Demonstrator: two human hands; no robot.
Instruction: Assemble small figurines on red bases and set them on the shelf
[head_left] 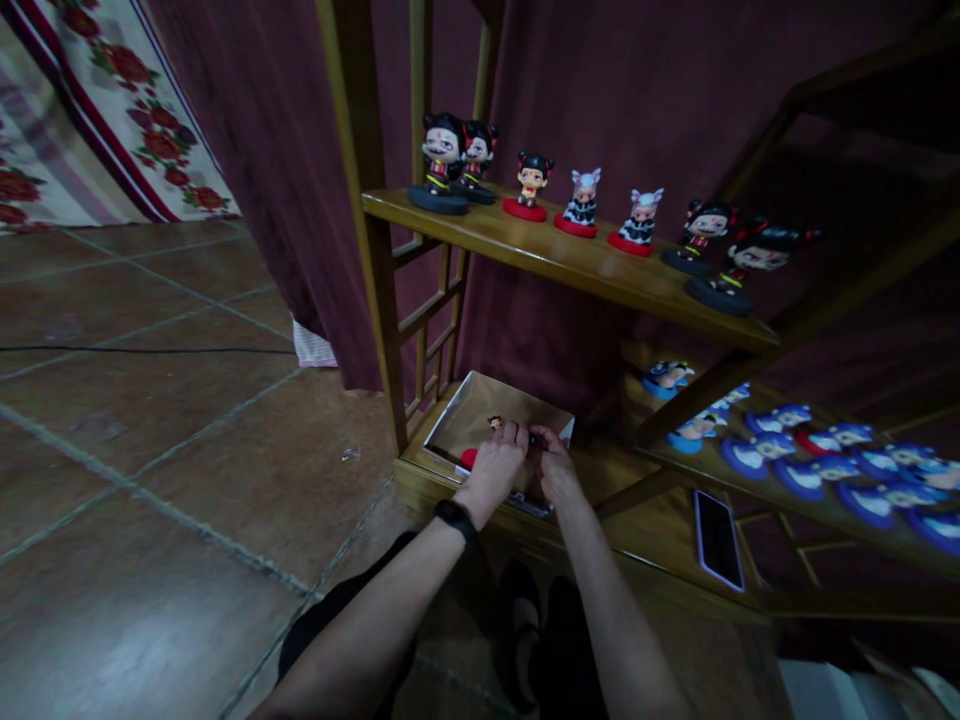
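Observation:
Both my hands are inside a shallow cardboard box (450, 420) on the low shelf. My left hand (501, 460), with a black band on its wrist, has its fingers curled in and hides whatever is under them. Close beside it, my right hand (553, 462) pinches a small dark object (535, 440), possibly part of a figurine. The small head of a figurine (495, 422) shows just past my left fingers. A red round base (469, 458) lies at the box's left side, partly covered; whether it belongs to that figurine I cannot tell.
Several figurines on round bases stand along the upper wooden shelf (510, 240). Blue-based figurines (757, 450) fill a shelf at the right. A phone (718, 540) lies on the low shelf. A wooden post (367, 250) rises left of the box, and a cable (150, 350) crosses the floor.

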